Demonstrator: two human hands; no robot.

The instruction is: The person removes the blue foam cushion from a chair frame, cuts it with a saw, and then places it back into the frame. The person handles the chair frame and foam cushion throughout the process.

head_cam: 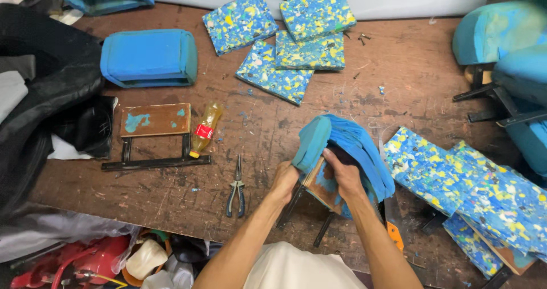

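Both hands grip a wooden seat board (323,187) between them: the left hand (285,181) holds its edge, the right hand (343,174) reaches under the blue fabric cover (347,146). Pliers (236,187) lie left on the desk (171,198).

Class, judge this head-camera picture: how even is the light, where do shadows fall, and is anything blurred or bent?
Head view: soft, even light on the scuffed brown wooden table, no glare; shadow only under the blue fabric cover that both hands hold; speckled blue-yellow foam blocks sharp; dark, murky left edge; wide-lens bending at the corners.
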